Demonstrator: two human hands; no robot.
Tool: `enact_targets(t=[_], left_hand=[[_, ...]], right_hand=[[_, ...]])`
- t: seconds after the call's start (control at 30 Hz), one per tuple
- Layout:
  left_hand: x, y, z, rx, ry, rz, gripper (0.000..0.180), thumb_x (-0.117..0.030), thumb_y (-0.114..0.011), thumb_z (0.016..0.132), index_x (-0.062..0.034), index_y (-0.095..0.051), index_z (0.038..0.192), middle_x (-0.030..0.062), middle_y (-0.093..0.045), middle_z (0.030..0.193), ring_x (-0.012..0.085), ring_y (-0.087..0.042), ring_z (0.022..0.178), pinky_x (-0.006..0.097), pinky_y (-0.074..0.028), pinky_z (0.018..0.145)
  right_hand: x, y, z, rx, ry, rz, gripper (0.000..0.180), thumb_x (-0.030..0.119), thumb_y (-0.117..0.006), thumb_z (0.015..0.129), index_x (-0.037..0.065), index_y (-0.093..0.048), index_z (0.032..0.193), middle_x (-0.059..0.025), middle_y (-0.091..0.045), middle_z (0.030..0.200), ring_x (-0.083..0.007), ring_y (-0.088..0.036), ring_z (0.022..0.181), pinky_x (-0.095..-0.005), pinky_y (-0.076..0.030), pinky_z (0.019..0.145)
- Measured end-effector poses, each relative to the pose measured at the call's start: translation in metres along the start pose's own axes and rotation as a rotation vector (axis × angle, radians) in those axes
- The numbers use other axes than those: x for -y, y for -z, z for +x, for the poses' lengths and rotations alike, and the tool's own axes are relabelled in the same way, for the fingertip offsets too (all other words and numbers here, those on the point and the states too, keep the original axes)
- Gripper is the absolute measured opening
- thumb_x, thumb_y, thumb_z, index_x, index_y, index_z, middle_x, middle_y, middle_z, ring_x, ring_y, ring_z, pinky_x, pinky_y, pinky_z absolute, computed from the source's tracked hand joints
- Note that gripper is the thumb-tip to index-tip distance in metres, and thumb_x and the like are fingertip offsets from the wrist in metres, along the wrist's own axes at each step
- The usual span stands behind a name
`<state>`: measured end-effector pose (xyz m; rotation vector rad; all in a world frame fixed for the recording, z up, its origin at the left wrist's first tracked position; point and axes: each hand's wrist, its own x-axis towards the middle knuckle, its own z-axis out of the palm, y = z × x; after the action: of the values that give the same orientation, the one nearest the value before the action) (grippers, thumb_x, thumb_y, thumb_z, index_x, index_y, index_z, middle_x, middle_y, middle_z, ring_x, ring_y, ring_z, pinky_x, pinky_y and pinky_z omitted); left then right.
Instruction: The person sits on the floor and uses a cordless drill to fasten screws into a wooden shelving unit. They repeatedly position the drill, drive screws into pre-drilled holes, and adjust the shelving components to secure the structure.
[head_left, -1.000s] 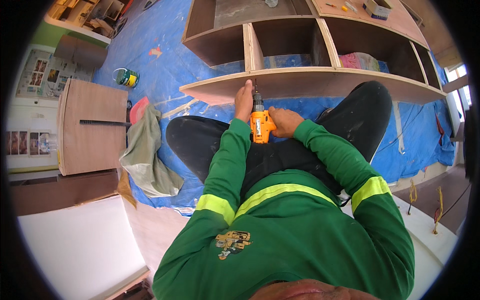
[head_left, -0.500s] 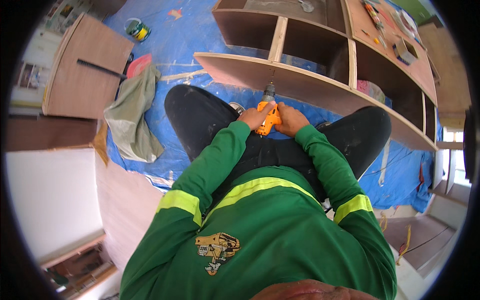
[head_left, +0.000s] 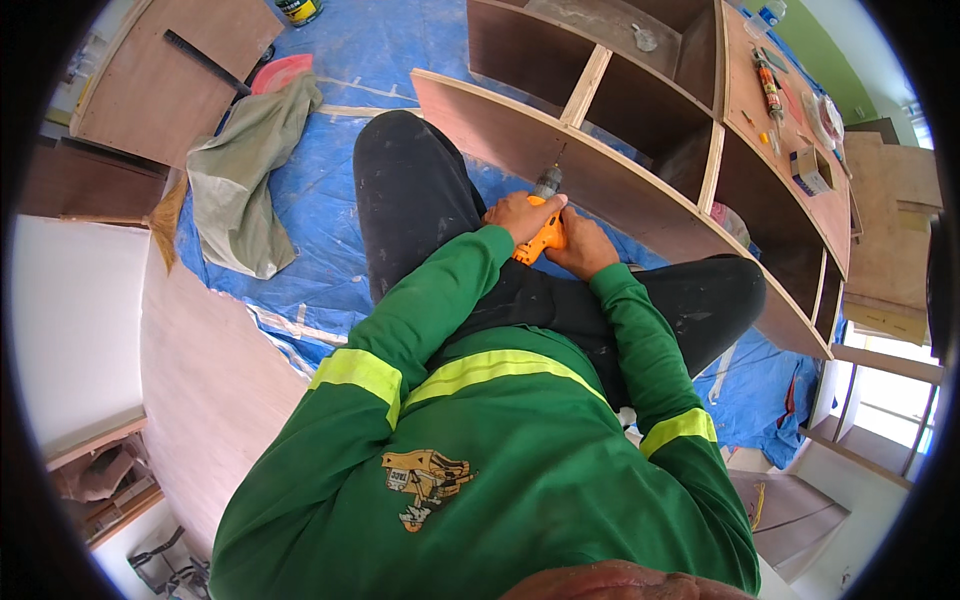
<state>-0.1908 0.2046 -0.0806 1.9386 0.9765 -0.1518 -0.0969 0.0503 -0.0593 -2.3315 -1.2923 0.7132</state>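
An orange cordless drill (head_left: 545, 238) with a dark grey chuck is held in front of my lap by both hands. My left hand (head_left: 518, 217) wraps over the drill's body from the left. On the right, my right hand (head_left: 588, 246) is closed around it, with part of the grip hidden. The thin bit points away from me at the long bottom board (head_left: 640, 195) of a wooden cabinet frame. Its tip is at or very close to the board's face; contact cannot be made out.
The cabinet's open compartments stretch across the far side, split by a light wood divider (head_left: 588, 85). On its right panel lie a caulking tube (head_left: 768, 88) and a small box (head_left: 811, 171). A grey-green cloth (head_left: 245, 175) lies on the blue tarp (head_left: 320, 245) at left.
My view has turned, so the cabinet now slants more steeply. Both hands keep hold of the drill, and its bit still points at the board.
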Motion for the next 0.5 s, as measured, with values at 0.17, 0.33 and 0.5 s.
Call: enact_targets(t=[0.17,0.33,0.5], left_hand=[[0.006,-0.006,0.007,-0.068,-0.018,-0.025,0.087,-0.079,-0.063,0.086,0.0025,-0.076,0.112,0.0265,-0.076,0.111,0.0415,-0.072,0.110,0.047,-0.054,0.095],[0.014,-0.012,0.016,-0.068,-0.067,-0.023,0.082,-0.076,-0.064,0.089,0.0024,-0.077,0.110,0.0267,-0.076,0.109,0.0418,-0.073,0.107,0.048,-0.055,0.093],[0.010,-0.009,0.014,-0.058,-0.077,-0.041,0.080,-0.075,-0.064,0.089,0.0010,-0.077,0.110,0.0258,-0.076,0.108,0.0413,-0.073,0.105,0.048,-0.054,0.092]], right_hand=[[0.003,0.004,0.001,0.003,0.003,-0.001,0.055,0.023,-0.084,0.076,-0.001,-0.058,0.118,-0.0286,-0.074,0.105,-0.0482,-0.071,0.101,-0.0553,-0.058,0.088],[0.000,0.000,0.003,-0.013,-0.009,-0.008,0.052,0.022,-0.084,0.076,-0.001,-0.060,0.116,-0.0278,-0.074,0.102,-0.0469,-0.070,0.100,-0.0528,-0.056,0.086],[0.001,0.001,0.002,-0.014,-0.021,-0.020,0.053,0.023,-0.084,0.076,-0.001,-0.060,0.116,-0.0275,-0.074,0.102,-0.0469,-0.070,0.100,-0.0534,-0.056,0.086]])
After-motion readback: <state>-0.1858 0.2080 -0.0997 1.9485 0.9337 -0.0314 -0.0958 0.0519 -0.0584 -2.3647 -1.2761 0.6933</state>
